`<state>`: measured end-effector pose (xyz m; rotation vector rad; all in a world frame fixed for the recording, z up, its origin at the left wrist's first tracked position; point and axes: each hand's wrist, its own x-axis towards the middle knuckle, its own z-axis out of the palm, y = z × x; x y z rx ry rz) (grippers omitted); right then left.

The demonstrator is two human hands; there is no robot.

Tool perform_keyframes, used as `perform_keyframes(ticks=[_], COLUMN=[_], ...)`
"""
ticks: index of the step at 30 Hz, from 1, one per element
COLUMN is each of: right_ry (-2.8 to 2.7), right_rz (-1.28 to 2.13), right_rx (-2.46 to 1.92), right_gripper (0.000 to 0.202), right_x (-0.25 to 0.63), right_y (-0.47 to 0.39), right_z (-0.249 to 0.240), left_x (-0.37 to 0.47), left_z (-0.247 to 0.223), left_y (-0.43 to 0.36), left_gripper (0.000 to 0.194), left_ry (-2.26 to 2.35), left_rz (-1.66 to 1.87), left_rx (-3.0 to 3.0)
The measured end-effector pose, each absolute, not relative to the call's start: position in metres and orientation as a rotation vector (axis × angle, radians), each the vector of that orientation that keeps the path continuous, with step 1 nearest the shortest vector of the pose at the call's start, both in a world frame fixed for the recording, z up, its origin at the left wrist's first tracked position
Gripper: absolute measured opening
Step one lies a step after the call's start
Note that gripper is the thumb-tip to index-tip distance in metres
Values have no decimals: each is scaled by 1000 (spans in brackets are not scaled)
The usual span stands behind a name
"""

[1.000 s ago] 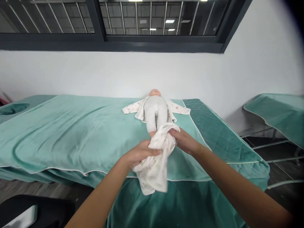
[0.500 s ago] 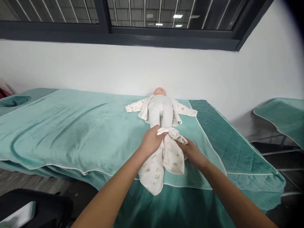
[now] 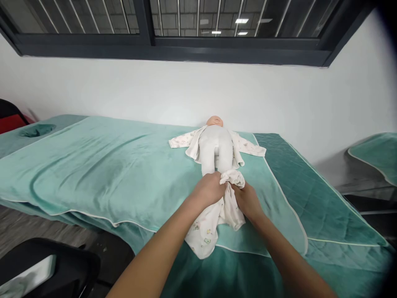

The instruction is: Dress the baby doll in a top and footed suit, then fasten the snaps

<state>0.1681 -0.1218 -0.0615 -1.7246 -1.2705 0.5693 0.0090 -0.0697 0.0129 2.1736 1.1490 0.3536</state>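
1. Doll (image 3: 216,140) on bed (image 3: 93,165), just beyond fingers.
2. Chair (image 3: 77,258) well L of fingers.
3. L hand (image 3: 211,188), R hand (image 3: 248,202): fingers clenched on garment (image 3: 203,236), hiding doll's feet.
4. Same, btwn fingers: wht, printed, bunched.

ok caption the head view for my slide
Left hand and right hand hold a bunched printed garment by a doll on green covers.

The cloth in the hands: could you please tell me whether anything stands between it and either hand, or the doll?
Nothing visible does: the left hand and right hand grip the cloth directly, and no other object shows between it and the doll.
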Motion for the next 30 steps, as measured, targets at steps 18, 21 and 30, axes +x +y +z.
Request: perform_keyframes(ticks=[18, 21, 30], right_ry=[-1024, -982, -1166], right_rz=[594, 530, 200], right_rx=[-1304, -1322, -1536], right_gripper=[19, 17, 11], right_x=[189, 191, 217], right_y=[-98, -90, -51], right_z=[-47, -41, -46], left_x=[6, 14, 40], left_z=[16, 24, 28], left_y=[-32, -19, 21], left_gripper=[36, 36, 30], left_ry=[555, 596, 792], left_rz=[674, 699, 902], left_rx=[1164, 1258, 1759])
